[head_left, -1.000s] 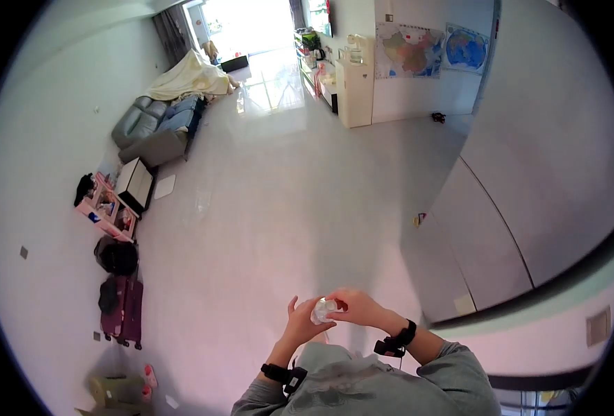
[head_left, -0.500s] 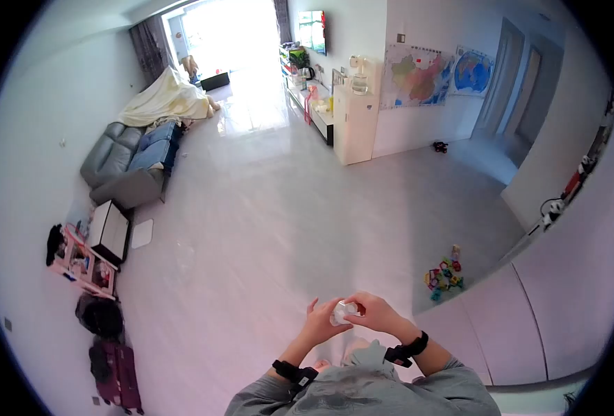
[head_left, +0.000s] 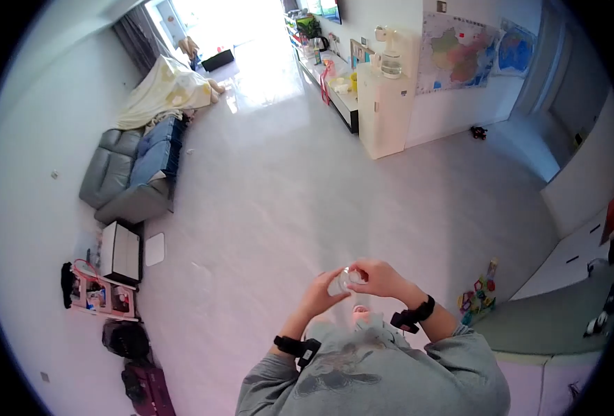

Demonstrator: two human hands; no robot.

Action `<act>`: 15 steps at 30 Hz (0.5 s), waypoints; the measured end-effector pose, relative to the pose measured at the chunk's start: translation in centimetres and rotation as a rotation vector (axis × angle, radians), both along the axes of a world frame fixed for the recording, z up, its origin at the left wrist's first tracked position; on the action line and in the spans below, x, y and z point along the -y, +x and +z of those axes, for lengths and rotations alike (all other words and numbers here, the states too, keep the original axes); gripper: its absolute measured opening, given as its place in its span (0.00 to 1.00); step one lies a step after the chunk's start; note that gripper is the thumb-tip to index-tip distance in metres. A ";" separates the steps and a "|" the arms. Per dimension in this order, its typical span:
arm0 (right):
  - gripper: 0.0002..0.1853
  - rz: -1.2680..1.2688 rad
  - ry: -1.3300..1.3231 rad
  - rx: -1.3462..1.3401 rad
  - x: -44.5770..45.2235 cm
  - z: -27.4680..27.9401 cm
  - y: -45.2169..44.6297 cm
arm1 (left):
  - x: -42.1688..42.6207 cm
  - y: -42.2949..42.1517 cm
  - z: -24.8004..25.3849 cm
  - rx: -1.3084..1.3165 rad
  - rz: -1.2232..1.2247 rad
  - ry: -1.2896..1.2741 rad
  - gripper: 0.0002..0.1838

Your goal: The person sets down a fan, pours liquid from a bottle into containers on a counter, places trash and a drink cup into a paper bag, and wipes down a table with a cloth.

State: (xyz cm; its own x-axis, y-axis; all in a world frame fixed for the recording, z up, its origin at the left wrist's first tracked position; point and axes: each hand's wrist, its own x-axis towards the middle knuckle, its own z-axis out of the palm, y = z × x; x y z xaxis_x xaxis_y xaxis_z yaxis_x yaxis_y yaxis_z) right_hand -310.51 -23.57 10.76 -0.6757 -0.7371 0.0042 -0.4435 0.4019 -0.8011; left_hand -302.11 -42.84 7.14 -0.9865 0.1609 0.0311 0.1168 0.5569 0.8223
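In front of my body I hold a small clear, whitish container [head_left: 344, 283] between both hands. It looks like a little jar or cup, too small to tell which. My left hand [head_left: 321, 294] is wrapped round its left side. On the right, the fingers of my right hand [head_left: 379, 279] pinch its upper right part and hide some of it. Both wrists wear black bands.
A grey sofa [head_left: 123, 170] and a white cabinet [head_left: 121, 251] line the left wall, with a maroon suitcase [head_left: 153, 390] nearer. Colourful toys [head_left: 479, 298] lie on the floor at right, beside a grey-topped low cabinet [head_left: 564, 322]. A tall cream cabinet [head_left: 383, 114] stands ahead.
The view has shifted and turned left, so the room appears further right. My hands sit higher in the picture, still around the clear container, which is tilted differently.
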 end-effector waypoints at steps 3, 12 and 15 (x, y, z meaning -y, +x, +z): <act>0.21 -0.016 -0.076 -0.087 2.9 1.3 -7.9 | 4.5 -6.1 -0.9 -0.019 0.150 0.052 0.23; 0.19 -0.368 -0.009 -0.004 9.6 -1.1 -29.5 | 19.5 -28.3 -3.2 0.067 0.184 0.072 0.18; 0.18 -0.424 0.032 -0.022 12.5 -1.3 -36.6 | 23.7 -37.0 -3.9 0.002 0.158 0.097 0.16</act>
State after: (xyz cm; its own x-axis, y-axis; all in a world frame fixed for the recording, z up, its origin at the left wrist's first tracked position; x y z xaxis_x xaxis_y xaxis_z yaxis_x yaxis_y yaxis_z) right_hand -347.09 -36.12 9.45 -0.9193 -0.3936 0.0038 -0.2504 0.5773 -0.7772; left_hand -339.11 -66.55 3.25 -0.9993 -0.0001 0.0371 0.0324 0.4860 0.8734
